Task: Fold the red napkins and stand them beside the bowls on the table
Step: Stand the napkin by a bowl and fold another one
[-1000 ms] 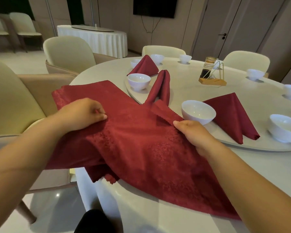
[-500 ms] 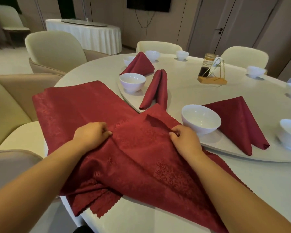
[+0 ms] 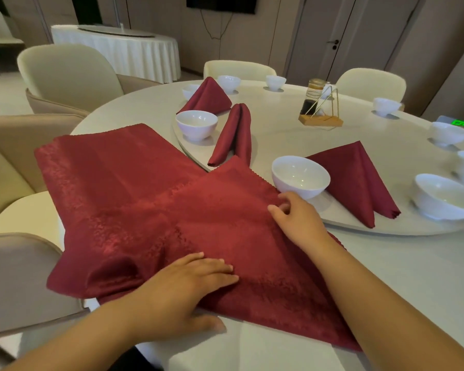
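A large red napkin (image 3: 134, 199) lies spread on the near part of the round white table (image 3: 413, 277), one corner folded over toward the middle. My left hand (image 3: 188, 285) presses flat on its near edge with straight fingers. My right hand (image 3: 298, 218) rests on the folded flap's right edge, fingers loosely bent, beside a white bowl (image 3: 300, 176). Three folded red napkins stand on the turntable: one (image 3: 359, 183) right of that bowl, a narrow one (image 3: 235, 135) by another bowl (image 3: 197, 124), and one (image 3: 208, 96) farther back.
More white bowls ring the table, the nearest (image 3: 445, 196) at the right. A condiment rack (image 3: 319, 111) with a bottle stands mid-table. Cream chairs (image 3: 65, 73) surround the table; a second clothed table (image 3: 123, 49) is behind.
My left hand let go of the cloth's middle and moved down to press its near edge flat. The folded flap now lies flatter. My right hand slid right along the flap's edge.
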A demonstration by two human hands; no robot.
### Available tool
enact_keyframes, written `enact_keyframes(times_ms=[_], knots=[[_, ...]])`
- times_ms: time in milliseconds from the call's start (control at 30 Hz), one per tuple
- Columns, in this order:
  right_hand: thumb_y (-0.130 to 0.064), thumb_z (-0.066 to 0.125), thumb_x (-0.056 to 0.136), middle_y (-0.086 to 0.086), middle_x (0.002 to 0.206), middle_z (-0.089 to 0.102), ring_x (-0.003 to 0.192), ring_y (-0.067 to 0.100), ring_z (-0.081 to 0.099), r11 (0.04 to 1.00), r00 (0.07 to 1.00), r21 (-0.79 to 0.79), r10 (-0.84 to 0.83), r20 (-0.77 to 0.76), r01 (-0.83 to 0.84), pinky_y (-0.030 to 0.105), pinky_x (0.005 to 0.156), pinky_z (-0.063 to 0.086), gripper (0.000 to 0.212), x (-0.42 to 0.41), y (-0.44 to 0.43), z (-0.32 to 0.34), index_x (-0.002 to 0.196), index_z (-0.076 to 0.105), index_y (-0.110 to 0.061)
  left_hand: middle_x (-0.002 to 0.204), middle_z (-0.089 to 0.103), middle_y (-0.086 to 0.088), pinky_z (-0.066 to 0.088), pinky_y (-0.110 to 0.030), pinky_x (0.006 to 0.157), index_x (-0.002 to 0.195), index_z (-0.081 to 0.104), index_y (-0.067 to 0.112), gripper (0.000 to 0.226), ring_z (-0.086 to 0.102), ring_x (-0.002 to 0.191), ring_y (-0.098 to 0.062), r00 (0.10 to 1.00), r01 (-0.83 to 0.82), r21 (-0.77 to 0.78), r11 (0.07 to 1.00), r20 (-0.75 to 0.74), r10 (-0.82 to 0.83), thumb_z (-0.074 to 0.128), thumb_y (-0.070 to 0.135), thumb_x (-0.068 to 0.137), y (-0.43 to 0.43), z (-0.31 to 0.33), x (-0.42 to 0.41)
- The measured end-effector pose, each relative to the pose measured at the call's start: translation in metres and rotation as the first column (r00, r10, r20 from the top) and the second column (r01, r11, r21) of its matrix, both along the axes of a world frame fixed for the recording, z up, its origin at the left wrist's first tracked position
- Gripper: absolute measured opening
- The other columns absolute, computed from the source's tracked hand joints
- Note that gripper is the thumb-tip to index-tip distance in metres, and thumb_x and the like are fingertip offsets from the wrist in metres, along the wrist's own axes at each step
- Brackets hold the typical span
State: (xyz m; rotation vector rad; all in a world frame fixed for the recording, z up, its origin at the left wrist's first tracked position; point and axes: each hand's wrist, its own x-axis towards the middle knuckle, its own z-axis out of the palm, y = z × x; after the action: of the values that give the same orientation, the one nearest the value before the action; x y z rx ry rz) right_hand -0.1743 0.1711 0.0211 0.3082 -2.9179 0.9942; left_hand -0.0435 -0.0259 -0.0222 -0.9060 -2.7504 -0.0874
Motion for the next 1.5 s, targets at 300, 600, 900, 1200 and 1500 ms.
enact_keyframes(times_ms=[300,600,900,1200,1500], knots=[[-0.020,0.061,0.086,-0.003,0.094,0.062,0.090,0.016,0.057,0.972,0.985,-0.175,-0.142,0.095,0.157,0.027,0.082,0.039,0.024,0.076,0.132,0.001,0.109,0.056,-0.018,0.108,0.068,0.011,0.033,-0.021,0.092,0.102,0.070,0.028,0.048,0.062,0.100,-0.005,0.989,-0.137,0.200,0.970,-0.033,0.146,0.026,0.046,0.096,0.021,-0.016,0.005],[0.013,0.061,0.077,-0.004,0.052,0.059,0.052,0.003,0.052,0.953,0.990,-0.290,-0.053,0.133,0.090,0.005,0.060,0.039,0.031,0.142,0.194,-0.012,0.085,0.063,-0.018,0.098,0.071,0.009,0.034,-0.018,0.084,0.103,0.069,0.023,0.060,0.047,0.104,-0.006,0.972,-0.111,0.375,0.920,-0.154,0.180,0.014,0.046,0.100,0.037,-0.016,0.008],[-0.011,0.065,0.079,-0.007,0.061,0.060,0.063,0.007,0.056,0.869,0.989,-0.486,-0.014,0.151,0.086,0.006,0.062,0.043,0.016,0.152,0.197,-0.009,0.092,0.059,-0.018,0.092,0.072,0.003,0.036,-0.020,0.081,0.096,0.072,0.016,0.063,0.049,0.099,-0.011,0.971,-0.061,0.393,0.917,-0.191,0.146,0.016,0.045,0.100,0.053,-0.017,0.020],[-0.065,0.070,0.056,-0.031,0.110,0.047,0.114,-0.005,0.035,0.997,0.998,-0.066,-0.038,0.053,0.042,0.000,0.092,0.020,0.029,0.158,0.204,-0.027,0.060,0.067,-0.037,0.113,0.051,0.024,0.028,-0.010,0.093,0.117,0.062,0.026,0.074,0.042,0.109,0.009,0.968,-0.246,0.490,0.836,0.171,0.184,0.017,0.066,0.075,0.055,-0.012,0.024],[-0.006,0.052,0.090,-0.011,0.052,0.058,0.051,0.002,0.049,0.959,0.987,-0.239,-0.137,0.088,0.154,0.010,0.050,0.035,0.023,0.146,0.216,-0.017,0.068,0.058,-0.003,0.100,0.035,0.062,0.025,0.005,0.088,0.111,0.051,0.042,0.071,0.034,0.103,0.033,0.949,-0.109,0.496,0.862,0.310,-0.059,0.011,0.085,0.071,0.057,0.004,0.041]])
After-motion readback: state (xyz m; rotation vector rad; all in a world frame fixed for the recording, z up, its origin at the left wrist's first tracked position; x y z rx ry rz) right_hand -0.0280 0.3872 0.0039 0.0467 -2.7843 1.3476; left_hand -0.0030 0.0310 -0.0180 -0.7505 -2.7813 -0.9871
